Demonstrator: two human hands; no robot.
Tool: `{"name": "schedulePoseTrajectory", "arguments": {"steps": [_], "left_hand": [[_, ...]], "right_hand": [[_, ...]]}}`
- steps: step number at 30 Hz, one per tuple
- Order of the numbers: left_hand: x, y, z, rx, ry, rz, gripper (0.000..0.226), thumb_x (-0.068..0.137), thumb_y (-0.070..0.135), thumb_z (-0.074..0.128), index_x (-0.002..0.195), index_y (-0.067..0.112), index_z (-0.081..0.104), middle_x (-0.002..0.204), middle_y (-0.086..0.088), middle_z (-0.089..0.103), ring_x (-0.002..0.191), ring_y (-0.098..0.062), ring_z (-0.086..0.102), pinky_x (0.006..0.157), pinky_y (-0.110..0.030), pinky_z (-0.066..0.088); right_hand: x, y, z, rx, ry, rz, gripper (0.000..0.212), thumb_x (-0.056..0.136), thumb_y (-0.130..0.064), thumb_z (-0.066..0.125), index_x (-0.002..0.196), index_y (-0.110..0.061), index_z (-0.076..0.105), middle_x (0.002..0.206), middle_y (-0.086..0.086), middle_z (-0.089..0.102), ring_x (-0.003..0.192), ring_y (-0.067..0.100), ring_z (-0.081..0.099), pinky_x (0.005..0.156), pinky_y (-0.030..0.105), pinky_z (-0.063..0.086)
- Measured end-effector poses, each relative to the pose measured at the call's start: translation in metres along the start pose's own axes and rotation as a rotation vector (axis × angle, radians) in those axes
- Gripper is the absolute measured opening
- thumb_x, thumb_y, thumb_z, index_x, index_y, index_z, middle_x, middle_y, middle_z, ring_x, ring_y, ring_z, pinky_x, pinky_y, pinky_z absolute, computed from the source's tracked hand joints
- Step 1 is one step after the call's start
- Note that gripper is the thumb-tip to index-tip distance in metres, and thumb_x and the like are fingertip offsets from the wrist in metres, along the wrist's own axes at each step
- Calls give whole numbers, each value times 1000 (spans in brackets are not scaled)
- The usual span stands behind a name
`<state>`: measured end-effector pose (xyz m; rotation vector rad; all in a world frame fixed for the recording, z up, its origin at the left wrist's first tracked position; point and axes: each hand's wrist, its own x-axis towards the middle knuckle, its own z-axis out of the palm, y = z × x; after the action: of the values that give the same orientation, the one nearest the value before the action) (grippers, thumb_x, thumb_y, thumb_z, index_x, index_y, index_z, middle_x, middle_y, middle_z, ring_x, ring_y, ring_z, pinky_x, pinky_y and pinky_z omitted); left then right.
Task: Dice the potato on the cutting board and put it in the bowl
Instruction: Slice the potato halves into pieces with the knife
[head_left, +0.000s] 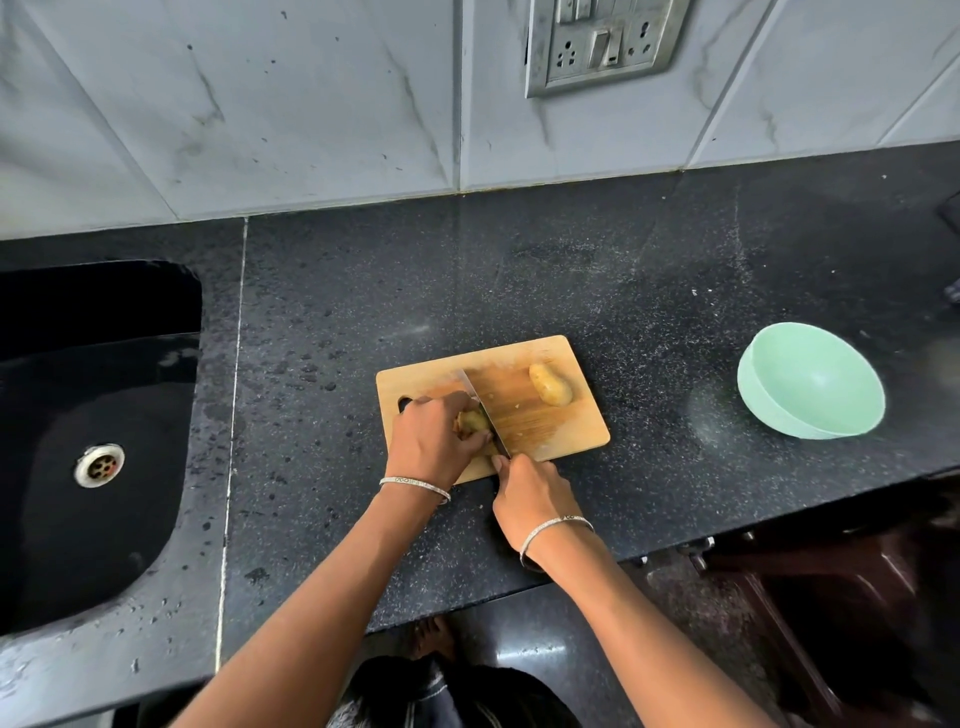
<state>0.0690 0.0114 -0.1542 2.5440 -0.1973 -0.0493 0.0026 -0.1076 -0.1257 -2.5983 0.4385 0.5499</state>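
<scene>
Head view is showing your left hand (434, 441) curling its fingers over a potato piece (471, 420) near the left end of the cutting board (561, 431), pinning it down. Your right hand (532, 499) is gripping the knife (480, 408) by its handle, hidden in your fist; the blade is running across the board against the piece. A second potato half (550, 384) is lying free toward the board's far right corner. Well apart to the right, the green bowl (810, 384) is sitting on the black counter (623, 291).
</scene>
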Motion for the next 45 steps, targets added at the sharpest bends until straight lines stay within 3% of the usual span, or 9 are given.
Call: {"name": "schedulePoseTrajectory", "arguments": {"steps": [9,14,17,20,23,27,31,39,45], "left_hand": [[0,3,-2,21,11,17,31,74,37,76,99,22,67,90,0,73,83,-24,67,72,-38,52],[5,-1,-6,-11,-91,29,40,67,36,83,101,23,65,92,1,73,87,-22,67,77,-38,52],[14,-4,-15,49,-176,83,49,69,21,82,115,25,65,107,-2,71,101,-25,64,84,-36,50],[20,-5,-20,194,-232,304,64,74,-3,73,127,30,60,129,0,61,120,-27,53,97,-39,46],[26,-2,-23,352,-350,417,59,81,-4,63,125,36,60,145,2,47,133,-26,39,103,-42,42],[38,0,-27,345,-386,473,42,79,7,69,113,32,68,132,4,60,130,-25,43,101,-42,42],[40,-1,-23,253,-294,429,35,77,10,72,108,25,71,104,0,71,103,-25,57,86,-36,48],[26,14,3,266,-95,192,36,85,37,68,117,21,64,108,-5,67,103,-29,57,82,-37,46],[17,17,9,273,-11,138,40,88,46,61,119,21,59,104,-5,67,100,-29,61,77,-38,47]], "right_hand": [[-32,35,-20,-26,-164,-3,41,103,-39,29,111,-11,57,110,16,60,103,38,58,82,40,45],[-32,58,-64,-116,-231,21,45,99,-46,33,92,-10,60,89,13,66,70,29,65,55,37,53],[-26,66,-79,-8,-163,27,46,99,-44,33,96,-9,61,84,14,61,68,27,56,61,37,49],[-20,64,-74,82,-58,18,44,100,-42,32,100,-11,62,94,18,64,79,30,59,76,43,50],[-19,58,-58,111,-5,29,48,101,-46,28,103,-12,62,102,16,64,90,35,62,82,44,51],[-16,58,-37,162,-1,70,47,100,-45,29,102,-13,64,104,15,63,91,36,62,80,45,52],[-11,60,-27,163,8,87,43,100,-41,30,102,-15,64,106,13,63,93,34,61,84,43,50],[2,45,-18,124,77,51,49,103,-45,25,104,-13,62,107,14,64,99,37,59,81,41,45],[2,31,-9,71,88,5,42,103,-42,27,106,-13,57,110,16,62,101,40,59,76,40,42]]}}
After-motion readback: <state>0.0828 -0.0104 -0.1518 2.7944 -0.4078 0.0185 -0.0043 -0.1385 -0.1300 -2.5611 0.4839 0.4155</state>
